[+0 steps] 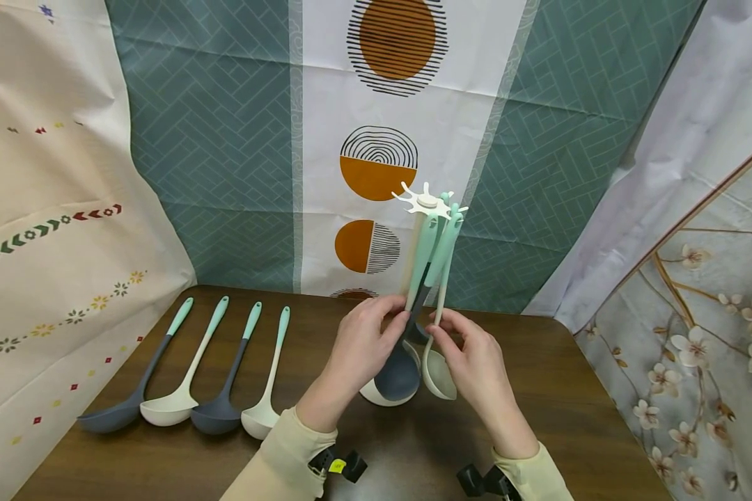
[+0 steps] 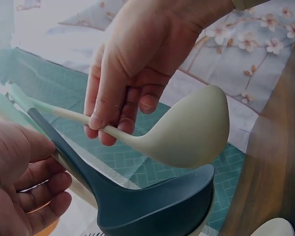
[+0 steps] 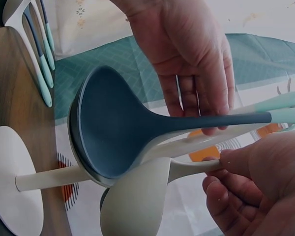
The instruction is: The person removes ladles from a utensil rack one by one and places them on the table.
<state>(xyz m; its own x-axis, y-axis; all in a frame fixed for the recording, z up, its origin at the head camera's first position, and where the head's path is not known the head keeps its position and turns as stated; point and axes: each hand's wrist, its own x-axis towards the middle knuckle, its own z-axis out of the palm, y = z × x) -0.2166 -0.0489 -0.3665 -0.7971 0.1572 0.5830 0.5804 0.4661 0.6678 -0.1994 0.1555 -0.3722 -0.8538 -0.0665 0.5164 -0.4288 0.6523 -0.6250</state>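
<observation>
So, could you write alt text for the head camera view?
A person's left hand holds a dark ladle and their right hand pinches a cream ladle, both at a white spoked stand. To the left, four more ladles, alternately dark and cream, lie in a row on a wooden table before a patterned cloth.

Four ladles [image 1: 218,416] lie on the table [image 1: 539,390] to my left. Between my left hand [image 1: 368,339] and right hand [image 1: 478,356] rises the stand [image 1: 427,202].
</observation>
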